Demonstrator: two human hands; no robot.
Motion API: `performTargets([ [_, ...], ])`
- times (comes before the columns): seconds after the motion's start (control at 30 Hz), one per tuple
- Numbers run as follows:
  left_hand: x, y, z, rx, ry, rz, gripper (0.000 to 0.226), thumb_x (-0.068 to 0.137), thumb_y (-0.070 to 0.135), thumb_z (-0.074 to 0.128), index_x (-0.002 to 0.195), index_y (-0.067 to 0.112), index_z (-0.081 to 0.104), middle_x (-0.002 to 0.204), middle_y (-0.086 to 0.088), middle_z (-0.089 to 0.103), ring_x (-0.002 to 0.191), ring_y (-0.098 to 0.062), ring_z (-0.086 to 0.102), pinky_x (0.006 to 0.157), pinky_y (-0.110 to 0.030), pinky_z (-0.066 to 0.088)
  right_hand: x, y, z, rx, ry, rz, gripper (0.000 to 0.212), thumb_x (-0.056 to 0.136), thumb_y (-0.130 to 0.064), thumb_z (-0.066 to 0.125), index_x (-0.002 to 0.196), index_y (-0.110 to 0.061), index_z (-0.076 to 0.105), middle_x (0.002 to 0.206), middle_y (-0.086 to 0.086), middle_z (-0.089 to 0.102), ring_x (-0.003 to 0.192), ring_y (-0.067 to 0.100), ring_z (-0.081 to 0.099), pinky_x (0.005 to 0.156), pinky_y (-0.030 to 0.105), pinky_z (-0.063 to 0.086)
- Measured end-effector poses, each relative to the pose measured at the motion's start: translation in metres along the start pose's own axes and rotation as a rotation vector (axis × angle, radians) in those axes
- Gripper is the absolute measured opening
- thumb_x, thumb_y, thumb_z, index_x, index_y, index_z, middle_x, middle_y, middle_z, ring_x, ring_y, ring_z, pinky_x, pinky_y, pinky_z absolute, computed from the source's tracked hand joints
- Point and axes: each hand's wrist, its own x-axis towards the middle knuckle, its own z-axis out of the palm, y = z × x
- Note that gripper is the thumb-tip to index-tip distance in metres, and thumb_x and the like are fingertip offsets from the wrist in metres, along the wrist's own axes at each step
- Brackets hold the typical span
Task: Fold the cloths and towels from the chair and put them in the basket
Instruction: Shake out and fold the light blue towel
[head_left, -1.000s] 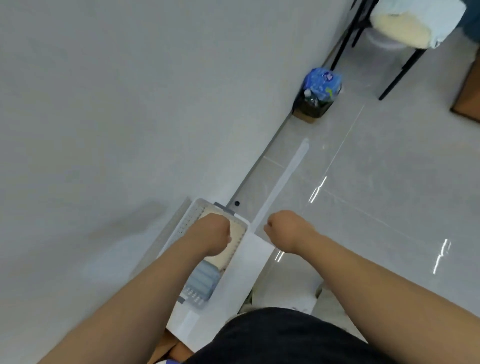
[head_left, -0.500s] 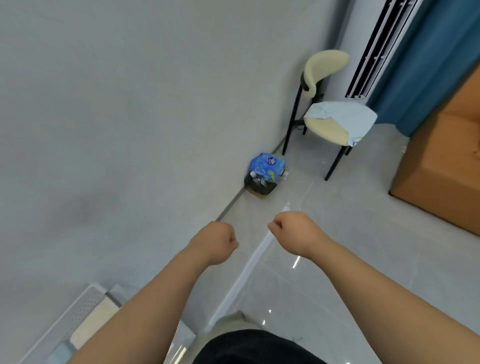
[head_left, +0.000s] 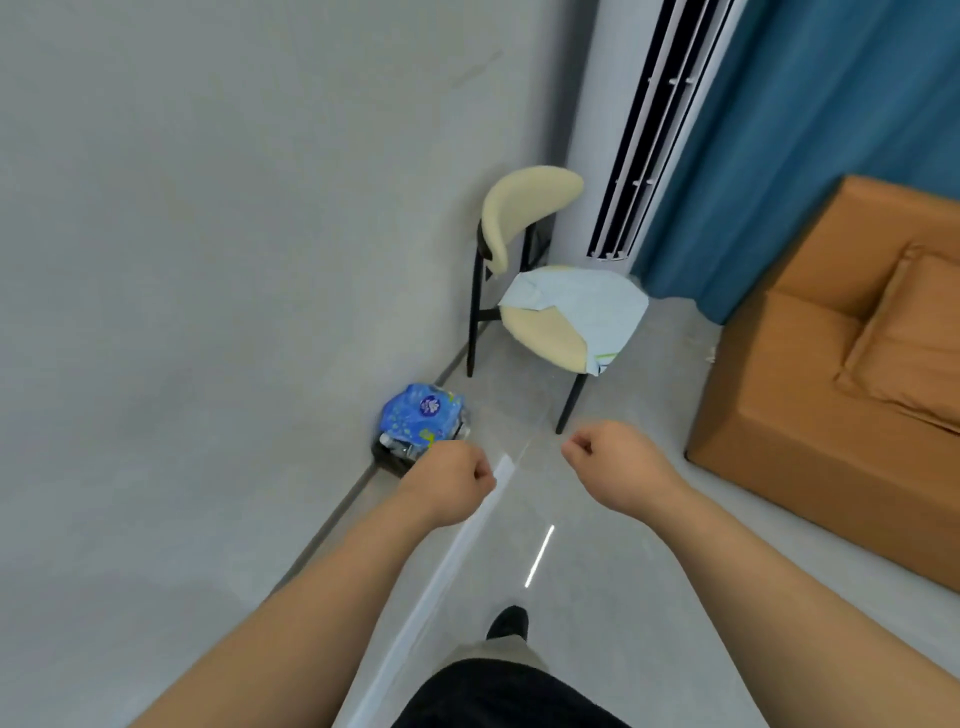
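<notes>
Across the whole left side, a plain grey wall (head_left: 208, 260), meeting a pale glossy floor (head_left: 649, 545) along a dark skirting line (head_left: 332, 525). Top right, a deep blue curtain (head_left: 831, 130), hanging down to the floor. Below it at the right edge, an orange sofa (head_left: 810, 426) with a matching cushion (head_left: 914, 332) on its seat. Between wall and curtain, a tall white air-conditioner column (head_left: 592, 130) with dark vertical slats. Just in front of that column and near the wall, a chair (head_left: 524, 208) with cream backrest and seat on thin black legs. Over the rear and right of the seat, a pale blue cloth (head_left: 587, 306), lying rumpled and unfolded, one corner drooping over the seat's right edge, the cream front-left part left bare. Nearer, against the skirting, a small dark box (head_left: 389, 460) topped with a bright blue printed packet (head_left: 418, 415). In the foreground, two bare forearms reaching forward, well short of the chair. Left hand (head_left: 449, 480): back upward, fingers curled into a fist, nothing in it. Right hand (head_left: 618, 462): likewise fisted, holding nothing, apart from the left. Low in the middle, one dark shoe (head_left: 509, 623) on the floor.
</notes>
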Motion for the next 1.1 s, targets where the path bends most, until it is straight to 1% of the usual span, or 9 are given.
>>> performTargets([
  [0.17,0.134,0.072,-0.011,0.025,-0.090,0.039,0.017,0.089,0.026,0.059,0.090,0.015,0.071,0.091,-0.001,0.072,0.086,-0.018,0.066,0.076,-0.031,0.054,0.087,0.063,-0.070,-0.008,-0.001,0.059,0.031,0.100,-0.032,0.047,0.081,-0.013,0.064,0.078,0.002,0.065,0.074,0.020,0.060,0.067,0.032,0.048],
  [0.3,0.223,0.125,-0.012,0.009,-0.130,0.038,0.018,0.090,0.024,0.058,0.091,0.012,0.072,0.092,-0.003,0.072,0.087,-0.019,0.065,0.077,-0.030,0.053,0.150,0.110,-0.114,0.015,-0.005,0.079,0.028,0.099,-0.030,0.048,0.086,-0.014,0.067,0.083,0.004,0.068,0.080,0.021,0.062,0.072,0.032,0.051],
  [0.4,0.284,0.154,-0.004,-0.033,-0.129,-0.009,0.016,0.090,0.023,0.058,0.092,0.012,0.071,0.093,0.000,0.071,0.088,-0.017,0.064,0.077,-0.029,0.052,0.209,0.150,-0.139,0.009,-0.028,0.055,0.028,0.098,-0.029,0.048,0.090,-0.010,0.068,0.084,0.005,0.069,0.081,0.023,0.063,0.075,0.036,0.054],
  [0.53,0.355,0.187,0.008,-0.112,-0.075,-0.130,0.016,0.088,0.020,0.058,0.090,0.009,0.070,0.089,-0.003,0.072,0.085,-0.018,0.068,0.081,-0.035,0.056,0.298,0.204,-0.175,0.020,-0.054,-0.011,0.025,0.097,-0.029,0.050,0.084,-0.014,0.064,0.080,0.000,0.066,0.077,0.021,0.062,0.070,0.035,0.054],
  [0.63,0.390,0.216,0.007,-0.199,0.003,-0.266,0.017,0.089,0.022,0.058,0.090,0.010,0.069,0.088,-0.002,0.072,0.085,-0.017,0.069,0.081,-0.037,0.057,0.353,0.233,-0.209,-0.031,-0.131,-0.097,0.021,0.096,-0.027,0.051,0.078,-0.020,0.060,0.078,-0.007,0.062,0.078,0.017,0.061,0.062,0.029,0.044],
  [0.73,0.421,0.243,0.004,-0.268,0.060,-0.365,0.015,0.088,0.020,0.058,0.090,0.010,0.069,0.086,0.000,0.073,0.084,-0.016,0.070,0.079,-0.036,0.058,0.405,0.249,-0.244,-0.076,-0.197,-0.195,0.019,0.095,-0.023,0.052,0.084,-0.015,0.065,0.085,-0.003,0.066,0.083,0.020,0.062,0.067,0.031,0.048],
  [0.87,0.460,0.266,-0.003,-0.351,0.125,-0.479,0.014,0.088,0.018,0.059,0.091,0.009,0.070,0.082,0.002,0.073,0.080,-0.014,0.071,0.080,-0.035,0.058,0.473,0.252,-0.274,-0.105,-0.260,-0.309,0.019,0.094,-0.019,0.052,0.083,-0.011,0.065,0.084,0.001,0.067,0.081,0.019,0.060,0.069,0.029,0.048],
  [1.03,0.517,0.260,-0.009,-0.483,0.189,-0.620,0.012,0.088,0.012,0.059,0.090,0.006,0.070,0.079,0.002,0.072,0.074,-0.011,0.072,0.072,-0.029,0.057,0.554,0.248,-0.296,-0.176,-0.345,-0.412,0.020,0.095,-0.021,0.051,0.078,-0.021,0.061,0.085,-0.005,0.066,0.084,0.019,0.061,0.077,0.036,0.055],
  [1.1,0.547,0.252,-0.009,-0.565,0.206,-0.660,0.009,0.088,0.011,0.061,0.090,0.007,0.069,0.081,0.001,0.072,0.074,-0.013,0.073,0.075,-0.033,0.060,0.588,0.248,-0.306,-0.216,-0.345,-0.427,0.019,0.094,-0.018,0.049,0.085,-0.015,0.066,0.087,-0.001,0.068,0.085,0.021,0.062,0.077,0.036,0.054],
])
